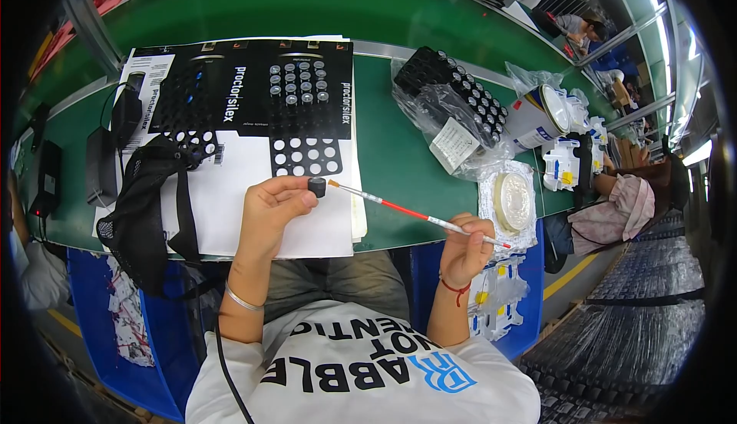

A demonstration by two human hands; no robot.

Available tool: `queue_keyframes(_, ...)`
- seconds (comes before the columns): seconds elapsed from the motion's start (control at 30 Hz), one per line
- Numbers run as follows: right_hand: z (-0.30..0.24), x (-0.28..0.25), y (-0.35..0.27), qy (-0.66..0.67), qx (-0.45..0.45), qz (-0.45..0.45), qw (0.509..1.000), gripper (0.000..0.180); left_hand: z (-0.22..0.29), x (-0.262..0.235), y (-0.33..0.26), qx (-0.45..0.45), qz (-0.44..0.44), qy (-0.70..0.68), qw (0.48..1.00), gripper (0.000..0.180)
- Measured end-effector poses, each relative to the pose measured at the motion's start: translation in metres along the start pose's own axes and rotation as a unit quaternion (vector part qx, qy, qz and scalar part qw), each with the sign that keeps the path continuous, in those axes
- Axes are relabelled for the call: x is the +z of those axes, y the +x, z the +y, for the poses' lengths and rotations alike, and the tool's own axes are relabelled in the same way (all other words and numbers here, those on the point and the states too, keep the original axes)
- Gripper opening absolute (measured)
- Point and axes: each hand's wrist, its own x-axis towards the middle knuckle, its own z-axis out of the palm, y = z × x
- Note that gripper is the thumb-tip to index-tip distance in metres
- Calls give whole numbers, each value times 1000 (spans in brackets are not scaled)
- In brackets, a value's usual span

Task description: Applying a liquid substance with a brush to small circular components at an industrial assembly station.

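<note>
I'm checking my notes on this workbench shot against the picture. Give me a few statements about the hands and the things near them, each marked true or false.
1. The left hand holds a small black knob at its fingertips. True.
2. The right hand holds a pair of scissors. False: it holds a thin brush with a red and white handle.
3. The brush tip points toward the black knob. True.
4. The punched black card lies on the floor. False: it lies on white paper on the green table.
5. The roll of tape sits left of the left hand. False: it lies near the right hand.
</note>
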Motion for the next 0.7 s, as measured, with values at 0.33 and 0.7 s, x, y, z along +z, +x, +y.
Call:
queue_keyframes(0.33,2,5,-3,66,7,8,998,19,-2,-1,1,5,0,5,1000,23)
queue_keyframes(0.7,9,1,-3,67,25,33,997,19,-2,-2,0,4,-13,0,1000,25)
